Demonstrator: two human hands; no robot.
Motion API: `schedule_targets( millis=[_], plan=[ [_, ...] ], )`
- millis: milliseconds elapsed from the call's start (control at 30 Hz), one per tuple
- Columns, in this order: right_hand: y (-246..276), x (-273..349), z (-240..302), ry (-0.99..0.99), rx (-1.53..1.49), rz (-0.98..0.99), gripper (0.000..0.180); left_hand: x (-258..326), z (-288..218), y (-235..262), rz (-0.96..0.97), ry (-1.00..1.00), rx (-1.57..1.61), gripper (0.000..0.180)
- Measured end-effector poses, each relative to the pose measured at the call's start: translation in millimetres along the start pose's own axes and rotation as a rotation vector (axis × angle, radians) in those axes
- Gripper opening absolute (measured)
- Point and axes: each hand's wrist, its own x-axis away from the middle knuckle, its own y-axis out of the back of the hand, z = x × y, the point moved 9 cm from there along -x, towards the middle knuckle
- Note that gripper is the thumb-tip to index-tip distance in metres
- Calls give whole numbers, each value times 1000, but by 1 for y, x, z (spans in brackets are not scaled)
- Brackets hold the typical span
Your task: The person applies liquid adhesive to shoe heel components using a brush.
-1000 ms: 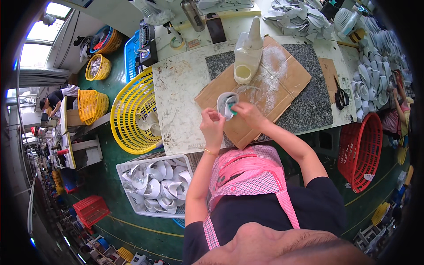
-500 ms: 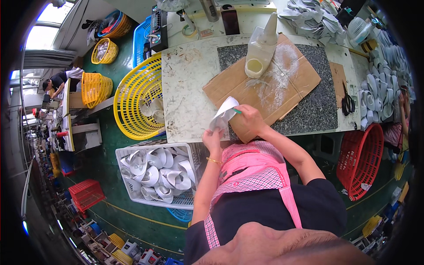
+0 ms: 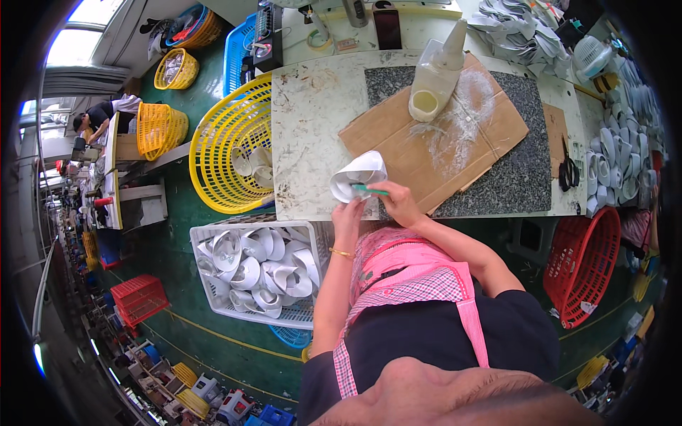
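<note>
My left hand grips the lower edge of a curled white shoe upper, held up at the table's front edge. Between the fingers of my right hand is a thin green-handled brush, its dark end inside the upper's opening. Beyond my hands, a sheet of brown cardboard bears a white powdery smear. On it lies a cut-open translucent bottle with a cone-shaped spout, its cut opening toward me and something pale inside.
To my left stand a white crate of white uppers and a yellow basket. A red basket is at the right. Black scissors lie by the granite slab. White pieces are piled at the back right.
The upper has turned so that its opening faces me, and the brush end has moved into it. The view has shifted slightly. Both hands keep their hold.
</note>
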Motion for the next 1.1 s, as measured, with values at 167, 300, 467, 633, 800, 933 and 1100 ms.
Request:
schedule_targets(
  millis=[167, 300, 467, 633, 800, 933, 1100],
  plan=[
    [7, -13, 14, -24, 1, 40, 18, 0, 13, 8, -2, 94, 112, 20],
    [-12, -26, 12, -18, 4, 83, 17, 5, 3, 3, -52, 57, 99, 18],
    [51, -21, 16, -16, -64, -182, 11, 37, -108, 13, -178, -341, -277, 5],
    [86, -15, -10, -64, -18, -279, 14, 48, -272, 46, -581, -886, -763, 17],
    [94, -12, -26, -112, -3, -306, 16, 6, -351, 38, -579, -1162, -1309, 23],
    [101, -6, -53, -175, -23, -315, 18, -29, -299, 48, -382, -1191, -1390, 26],
    [121, -3, -50, -231, 69, -305, 20, -9, -270, 179, -735, -1004, -1586, 33]
  ],
)
